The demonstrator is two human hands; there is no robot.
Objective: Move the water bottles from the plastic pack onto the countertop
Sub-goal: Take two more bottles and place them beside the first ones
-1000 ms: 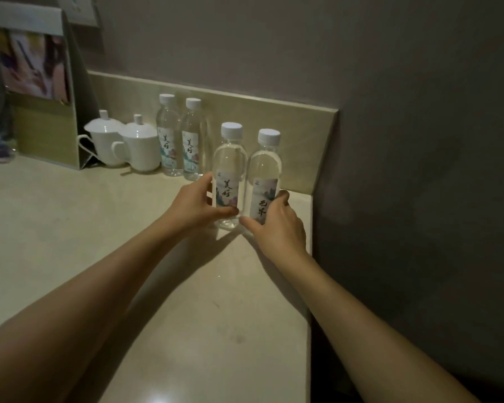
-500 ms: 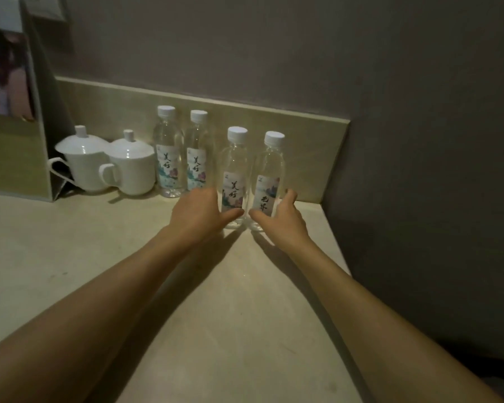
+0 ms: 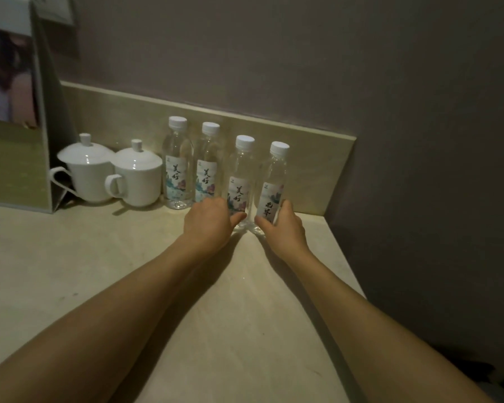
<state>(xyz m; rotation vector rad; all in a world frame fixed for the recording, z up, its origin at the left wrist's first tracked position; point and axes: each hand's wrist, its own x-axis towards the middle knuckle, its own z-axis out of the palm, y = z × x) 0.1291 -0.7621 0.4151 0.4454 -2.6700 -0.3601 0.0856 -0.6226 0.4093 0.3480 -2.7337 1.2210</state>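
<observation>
Several clear water bottles with white caps stand upright in a row on the beige countertop [image 3: 99, 271], near the back splash. My left hand [image 3: 210, 222] is wrapped around the base of the third bottle [image 3: 240, 175]. My right hand [image 3: 282, 226] grips the base of the fourth bottle [image 3: 274, 181], at the right end. These two touch each other. The two bottles further left [image 3: 177, 161] [image 3: 207, 167] stand free, a little closer to the back. No plastic pack is in view.
Two white lidded cups [image 3: 86, 170] [image 3: 137, 177] stand left of the bottles. A standing picture frame [image 3: 12, 112] fills the far left. The back splash [image 3: 317, 164] and a grey wall [image 3: 419, 199] close the corner at right, where the countertop ends.
Both hands have pushed the two held bottles back toward the back splash, closer in line with the other two. The camera view has shifted right and nearer.
</observation>
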